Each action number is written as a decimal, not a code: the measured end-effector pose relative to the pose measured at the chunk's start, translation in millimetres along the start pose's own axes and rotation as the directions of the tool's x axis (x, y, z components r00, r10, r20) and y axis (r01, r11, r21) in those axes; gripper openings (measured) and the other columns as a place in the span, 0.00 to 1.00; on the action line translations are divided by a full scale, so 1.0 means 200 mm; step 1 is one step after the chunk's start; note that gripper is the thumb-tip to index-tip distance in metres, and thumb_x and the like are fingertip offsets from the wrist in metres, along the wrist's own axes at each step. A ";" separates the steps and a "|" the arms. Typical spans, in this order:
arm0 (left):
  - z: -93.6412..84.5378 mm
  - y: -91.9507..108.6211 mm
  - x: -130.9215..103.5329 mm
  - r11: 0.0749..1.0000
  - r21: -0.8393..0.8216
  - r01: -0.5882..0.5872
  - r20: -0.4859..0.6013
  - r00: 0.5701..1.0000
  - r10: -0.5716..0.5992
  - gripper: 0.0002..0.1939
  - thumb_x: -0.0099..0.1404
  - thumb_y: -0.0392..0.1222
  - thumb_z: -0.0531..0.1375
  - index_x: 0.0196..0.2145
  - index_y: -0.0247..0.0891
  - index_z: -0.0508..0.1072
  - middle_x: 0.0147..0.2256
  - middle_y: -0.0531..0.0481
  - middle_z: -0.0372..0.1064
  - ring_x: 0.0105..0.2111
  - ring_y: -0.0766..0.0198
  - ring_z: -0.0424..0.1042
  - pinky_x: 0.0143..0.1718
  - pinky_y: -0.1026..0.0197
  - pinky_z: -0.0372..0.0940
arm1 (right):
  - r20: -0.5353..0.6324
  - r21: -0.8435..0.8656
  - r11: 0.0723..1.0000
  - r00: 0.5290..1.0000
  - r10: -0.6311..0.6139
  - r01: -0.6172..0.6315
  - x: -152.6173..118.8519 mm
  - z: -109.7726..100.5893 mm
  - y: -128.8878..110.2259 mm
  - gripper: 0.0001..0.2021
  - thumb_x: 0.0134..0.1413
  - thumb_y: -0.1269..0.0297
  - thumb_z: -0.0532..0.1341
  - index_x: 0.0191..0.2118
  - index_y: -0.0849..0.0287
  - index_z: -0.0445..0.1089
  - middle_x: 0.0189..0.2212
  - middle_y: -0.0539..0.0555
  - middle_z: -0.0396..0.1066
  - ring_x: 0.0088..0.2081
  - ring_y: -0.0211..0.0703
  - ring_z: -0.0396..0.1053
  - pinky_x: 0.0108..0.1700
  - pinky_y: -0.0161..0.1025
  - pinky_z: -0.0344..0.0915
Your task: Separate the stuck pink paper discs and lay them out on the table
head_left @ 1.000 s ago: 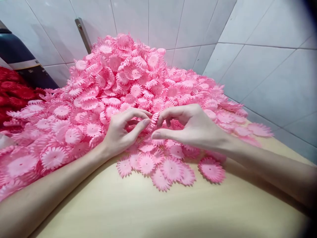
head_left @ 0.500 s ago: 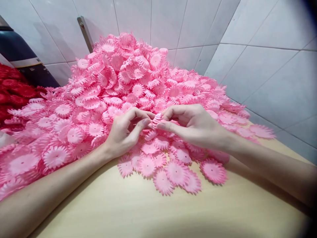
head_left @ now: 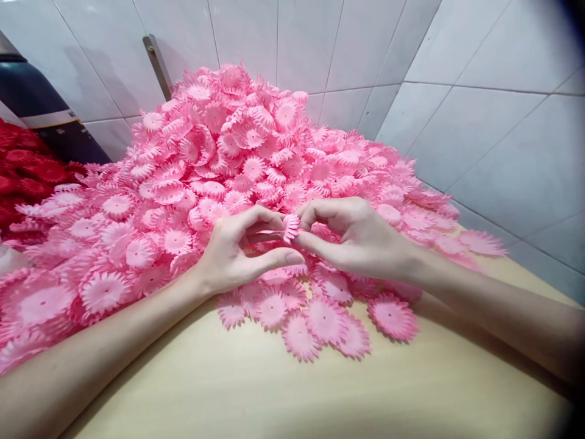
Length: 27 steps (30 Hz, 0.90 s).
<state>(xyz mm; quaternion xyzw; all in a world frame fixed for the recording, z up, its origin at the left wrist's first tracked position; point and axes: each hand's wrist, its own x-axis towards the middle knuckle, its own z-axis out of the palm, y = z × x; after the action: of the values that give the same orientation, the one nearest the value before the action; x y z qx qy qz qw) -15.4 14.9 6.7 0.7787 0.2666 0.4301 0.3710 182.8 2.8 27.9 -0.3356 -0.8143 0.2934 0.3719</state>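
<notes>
White wall tiles [head_left: 479, 122] close off the far side and the right side of a pale wooden surface [head_left: 283, 396], and nearly all of its far half is buried under a big heap of pink petal discs [head_left: 237, 140], round fringed cut-outs that slope down toward the near edge. At the foot of that heap, about the middle of the surface, both hands meet fingertip to fingertip. The left hand [head_left: 233, 253] lies with its wrist on the discs, index finger and thumb stretched toward the right, and the right hand [head_left: 361, 238] comes in from the right edge with its fingers curled. Between them, pinched by the fingertips of both, stands a small pink disc [head_left: 290, 227], folded or on edge, lifted just clear of the pile. Several loose discs [head_left: 320, 317] lie flat on bare wood just below the hands, nearest the near edge. Over at the left edge a mound of red discs [head_left: 18, 164] borders the pink ones, with a dark blue cylinder [head_left: 27, 91] behind it against the wall, and a metal bar [head_left: 158, 64] leans up the tiles behind the heap.
</notes>
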 end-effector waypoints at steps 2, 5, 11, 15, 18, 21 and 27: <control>0.00 -0.01 0.00 0.999 0.028 -0.022 0.011 1.000 0.021 0.16 0.50 0.39 0.69 0.35 0.32 0.71 0.34 0.46 0.74 0.34 0.61 0.75 0.38 0.61 0.72 | 0.016 -0.020 0.999 0.999 -0.049 0.050 0.00 0.01 0.00 0.06 0.51 0.75 0.59 0.27 0.58 0.65 0.27 0.51 0.71 0.30 0.38 0.69 0.33 0.38 0.65; 0.01 0.00 0.01 0.995 0.072 -0.073 0.031 0.997 0.070 0.09 0.55 0.38 0.66 0.33 0.33 0.71 0.31 0.48 0.74 0.30 0.66 0.73 0.32 0.66 0.69 | 0.023 -0.063 0.995 0.997 -0.075 0.076 0.00 0.01 -0.01 0.06 0.52 0.74 0.59 0.27 0.58 0.65 0.26 0.50 0.70 0.28 0.38 0.67 0.30 0.37 0.63; 0.00 0.02 0.02 0.979 0.206 0.007 -0.008 1.000 -0.005 0.11 0.65 0.43 0.57 0.28 0.34 0.69 0.26 0.50 0.69 0.23 0.69 0.65 0.26 0.65 0.61 | 0.057 -0.020 0.998 0.997 0.054 -0.053 0.00 -0.03 -0.02 0.05 0.55 0.67 0.60 0.29 0.56 0.65 0.26 0.50 0.68 0.28 0.39 0.65 0.31 0.39 0.63; 0.00 0.03 0.01 0.990 0.107 0.087 0.019 0.996 -0.090 0.14 0.66 0.45 0.54 0.25 0.36 0.63 0.22 0.54 0.60 0.21 0.71 0.57 0.22 0.67 0.56 | 0.093 -0.001 0.997 0.993 0.075 -0.075 0.00 -0.04 -0.01 0.07 0.57 0.64 0.59 0.29 0.58 0.65 0.25 0.49 0.65 0.26 0.36 0.61 0.28 0.37 0.59; 0.00 0.03 0.01 0.986 -0.037 0.163 0.015 0.987 -0.162 0.15 0.66 0.47 0.55 0.24 0.37 0.61 0.21 0.55 0.55 0.21 0.72 0.55 0.21 0.67 0.57 | 0.106 0.064 0.994 0.991 0.084 -0.091 0.01 -0.05 0.00 0.08 0.57 0.63 0.60 0.29 0.58 0.63 0.24 0.47 0.61 0.25 0.34 0.58 0.26 0.36 0.57; -0.01 0.01 0.02 0.946 -0.226 0.233 -0.034 0.969 -0.246 0.14 0.65 0.46 0.56 0.25 0.37 0.61 0.22 0.55 0.59 0.21 0.72 0.61 0.24 0.67 0.63 | 0.129 0.166 0.979 0.987 0.093 -0.114 0.01 -0.08 0.01 0.09 0.57 0.64 0.60 0.27 0.57 0.62 0.25 0.48 0.63 0.26 0.35 0.61 0.28 0.36 0.59; -0.05 -0.04 0.04 0.867 -0.460 0.193 -0.208 0.925 -0.317 0.10 0.67 0.44 0.52 0.30 0.37 0.61 0.35 0.45 0.74 0.41 0.58 0.77 0.44 0.52 0.71 | -0.107 0.340 0.937 0.986 0.127 -0.084 0.03 -0.16 0.02 0.11 0.55 0.67 0.61 0.23 0.57 0.66 0.39 0.54 0.74 0.47 0.48 0.71 0.45 0.47 0.68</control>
<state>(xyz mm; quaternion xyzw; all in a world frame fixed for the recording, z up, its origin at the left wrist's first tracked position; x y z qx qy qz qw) -20.7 28.6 6.8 0.5667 0.3154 0.5294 0.5469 206.3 16.4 44.3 -0.3288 -0.7080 0.4249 0.4584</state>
